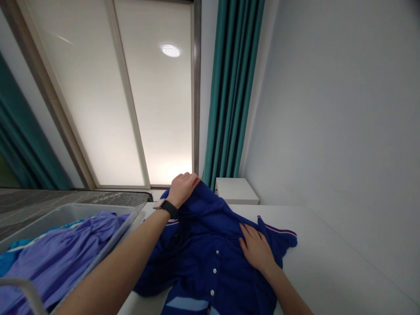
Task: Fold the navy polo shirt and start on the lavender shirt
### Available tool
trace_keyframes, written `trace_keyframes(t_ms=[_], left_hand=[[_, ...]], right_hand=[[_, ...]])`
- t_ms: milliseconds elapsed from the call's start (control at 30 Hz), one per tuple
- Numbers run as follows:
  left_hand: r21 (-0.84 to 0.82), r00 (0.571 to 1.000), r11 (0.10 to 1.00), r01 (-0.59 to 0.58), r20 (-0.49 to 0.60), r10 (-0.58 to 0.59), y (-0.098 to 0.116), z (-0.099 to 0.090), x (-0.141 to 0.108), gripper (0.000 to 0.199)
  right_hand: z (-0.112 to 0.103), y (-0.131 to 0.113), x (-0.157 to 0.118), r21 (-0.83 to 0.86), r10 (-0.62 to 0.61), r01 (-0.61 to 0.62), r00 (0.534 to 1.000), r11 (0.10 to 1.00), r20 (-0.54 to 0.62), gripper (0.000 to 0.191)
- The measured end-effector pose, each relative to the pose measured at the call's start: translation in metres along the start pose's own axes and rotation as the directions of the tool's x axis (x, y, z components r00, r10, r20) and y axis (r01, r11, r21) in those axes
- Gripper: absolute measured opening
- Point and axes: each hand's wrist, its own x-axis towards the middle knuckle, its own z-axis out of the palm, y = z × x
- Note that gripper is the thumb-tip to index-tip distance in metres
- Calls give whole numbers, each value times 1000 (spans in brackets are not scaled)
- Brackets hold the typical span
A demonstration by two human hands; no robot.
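Note:
A dark blue button-front shirt (pixel 197 245) with white buttons, a red-and-white striped sleeve edge and pale blue panels lies spread over the white table. My left hand (pixel 184 188), with a watch on its wrist, is closed on the shirt's far edge and holds that cloth raised off the table. The fingertips are partly hidden by the fabric. Lower and to the right, my right hand (pixel 257 247) rests on the shirt beside the striped sleeve, its fingers stretched out over the cloth.
To my left stands a clear plastic bin (pixel 82 209) holding purple and blue clothes (pixel 75 249). The white table (pixel 321 253) meets the wall on the right. A small white cabinet (pixel 236 190), a teal curtain (pixel 232 87) and frosted sliding doors (pixel 157 109) are behind it.

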Motion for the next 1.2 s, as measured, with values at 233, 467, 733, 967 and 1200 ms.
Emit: trace_keyframes(t_ms=[233, 467, 733, 967, 1200], left_hand=[[24, 994, 996, -83, 73, 81, 8, 30, -40, 27], [-150, 901, 964, -217, 348, 257, 21, 41, -99, 39], [-183, 972, 982, -49, 216, 89, 11, 53, -144, 47], [-174, 981, 982, -71, 167, 101, 11, 49, -147, 53], [-131, 910, 918, -374, 141, 391, 18, 39, -146, 48]], right_hand=[[0, -1, 0, -27, 12, -12, 1000, 1000, 9, 52], [5, 0, -1, -55, 5, -4, 1000, 998, 17, 51], [-27, -27, 21, -69, -159, 156, 986, 985, -43, 48], [-27, -78, 84, 380, -216, 183, 975, 907, 46, 18], [-36, -64, 173, 827, 132, -78, 991, 556, 4, 32]])
